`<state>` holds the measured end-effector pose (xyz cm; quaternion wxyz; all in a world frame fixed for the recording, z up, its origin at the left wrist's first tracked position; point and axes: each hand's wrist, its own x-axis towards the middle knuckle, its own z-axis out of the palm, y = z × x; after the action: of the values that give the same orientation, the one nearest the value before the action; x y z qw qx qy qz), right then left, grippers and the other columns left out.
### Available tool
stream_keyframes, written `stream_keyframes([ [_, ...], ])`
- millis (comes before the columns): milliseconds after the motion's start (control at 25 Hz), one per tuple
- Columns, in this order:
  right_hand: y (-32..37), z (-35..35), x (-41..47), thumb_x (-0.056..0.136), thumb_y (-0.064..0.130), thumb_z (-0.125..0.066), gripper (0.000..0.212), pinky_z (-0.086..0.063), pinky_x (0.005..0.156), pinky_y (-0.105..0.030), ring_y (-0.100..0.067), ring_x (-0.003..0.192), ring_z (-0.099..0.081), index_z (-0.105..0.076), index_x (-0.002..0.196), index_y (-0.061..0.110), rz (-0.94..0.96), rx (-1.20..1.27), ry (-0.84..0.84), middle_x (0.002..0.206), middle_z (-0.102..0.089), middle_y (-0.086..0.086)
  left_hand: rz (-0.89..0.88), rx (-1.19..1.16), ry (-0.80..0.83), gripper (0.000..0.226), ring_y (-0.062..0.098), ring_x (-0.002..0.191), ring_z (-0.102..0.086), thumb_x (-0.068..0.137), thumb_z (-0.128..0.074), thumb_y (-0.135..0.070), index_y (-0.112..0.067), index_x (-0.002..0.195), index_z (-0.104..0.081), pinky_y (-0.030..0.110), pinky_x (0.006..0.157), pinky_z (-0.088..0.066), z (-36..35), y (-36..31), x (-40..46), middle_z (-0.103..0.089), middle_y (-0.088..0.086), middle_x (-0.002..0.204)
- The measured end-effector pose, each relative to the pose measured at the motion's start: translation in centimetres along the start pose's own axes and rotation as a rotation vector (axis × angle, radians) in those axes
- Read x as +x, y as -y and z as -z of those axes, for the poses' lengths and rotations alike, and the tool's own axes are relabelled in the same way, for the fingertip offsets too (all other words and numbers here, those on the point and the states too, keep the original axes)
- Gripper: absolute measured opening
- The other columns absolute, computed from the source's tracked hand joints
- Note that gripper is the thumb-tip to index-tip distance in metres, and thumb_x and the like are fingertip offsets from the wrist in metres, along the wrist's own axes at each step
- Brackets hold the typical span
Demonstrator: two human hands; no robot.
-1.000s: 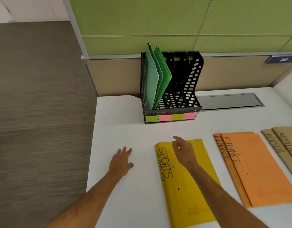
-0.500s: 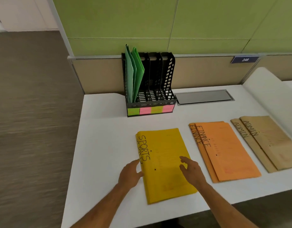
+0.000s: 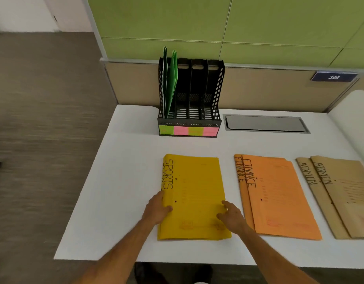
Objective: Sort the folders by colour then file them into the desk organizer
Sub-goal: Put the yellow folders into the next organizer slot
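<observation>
Your white desk [image 3: 123, 181] runs up to a green and tan partition, and the black desk organizer [image 3: 190, 99] stands near its back edge, toward the left corner, with coloured sticky labels across its front. Two green folders [image 3: 170, 83] stand upright in its leftmost slot; the other three slots show only black walls. Along the front edge lie three piles: brown folders [image 3: 345, 197] marked ADMIN at the right, orange folders [image 3: 277, 195] marked FINANCE in the middle, and yellow folders [image 3: 195, 193] marked SPORTS in front of you. Behind the orange pile a grey cable hatch [image 3: 265, 124] sits flush in the desk. Your left hand [image 3: 157, 209] grips the left edge of the yellow pile, thumb on top and fingers tucked under the edge. Your right hand [image 3: 231, 215] rests at the pile's right edge, fingers bent over the cover; I cannot tell whether it grips.
</observation>
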<state>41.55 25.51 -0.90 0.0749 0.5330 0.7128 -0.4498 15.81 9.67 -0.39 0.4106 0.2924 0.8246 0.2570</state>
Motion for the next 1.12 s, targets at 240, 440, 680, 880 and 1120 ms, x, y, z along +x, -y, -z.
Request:
stream_keyframes([
  [240, -0.8, 0.8, 1.0, 0.093, 0.018, -0.069, 0.067, -0.046, 0.103, -0.044, -0.031, 0.128, -0.05, -0.036, 0.151, 0.012, -0.06, 0.307, -0.015, 0.147, -0.045, -0.013, 0.042, -0.347, -0.18, 0.038, 0.023, 0.094, -0.066, 0.091, -0.057, 0.003, -0.025, 0.116, -0.065, 0.039, 0.079, -0.056, -0.3, -1.8, -0.6, -0.068, 0.01, 0.115],
  [440, 1.1, 3.1, 1.6, 0.095, 0.024, -0.066, 0.062, -0.054, 0.092, -0.046, -0.029, 0.117, -0.058, -0.037, 0.15, 0.017, -0.025, 0.561, -0.051, 0.142, -0.052, -0.012, -0.06, -0.488, -0.157, 0.041, 0.019, 0.102, -0.069, 0.095, -0.052, 0.001, -0.031, 0.117, -0.063, 0.041, 0.085, -0.059, 2.9, -3.4, 0.4, -0.069, -0.006, 0.114],
  [680, 7.3, 7.1, 0.8, 0.082, 0.043, -0.072, 0.058, -0.06, 0.088, -0.042, -0.02, 0.107, -0.072, -0.056, 0.135, 0.026, 0.166, 0.659, 0.085, 0.127, -0.069, 0.001, -0.109, -0.624, -0.025, 0.043, 0.013, 0.102, -0.072, 0.098, -0.05, 0.005, -0.03, 0.12, -0.063, 0.035, 0.081, -0.061, 7.1, -3.4, 3.4, -0.074, -0.006, 0.116],
  [880, 12.4, 7.8, -0.8, 0.091, 0.033, -0.061, 0.023, -0.061, 0.072, -0.026, -0.009, 0.095, -0.074, -0.06, 0.114, 0.035, 0.278, 0.627, 0.072, 0.104, -0.076, 0.017, -0.16, -0.627, 0.048, 0.039, 0.016, 0.108, -0.07, 0.101, -0.051, -0.003, -0.03, 0.129, -0.059, 0.034, 0.083, -0.061, 9.1, -4.2, 5.9, -0.069, -0.007, 0.123],
  [1120, 16.6, 12.1, -2.7, 0.096, 0.034, -0.057, 0.01, -0.059, 0.069, -0.032, -0.017, 0.088, -0.072, -0.065, 0.101, 0.03, 0.393, 0.492, -0.35, 0.101, -0.073, 0.003, -0.22, -0.13, -0.032, 0.053, 0.027, 0.14, -0.045, 0.099, -0.062, -0.014, -0.016, 0.149, -0.045, 0.032, 0.11, -0.041, 10.5, -5.1, 9.9, -0.049, 0.006, 0.151],
])
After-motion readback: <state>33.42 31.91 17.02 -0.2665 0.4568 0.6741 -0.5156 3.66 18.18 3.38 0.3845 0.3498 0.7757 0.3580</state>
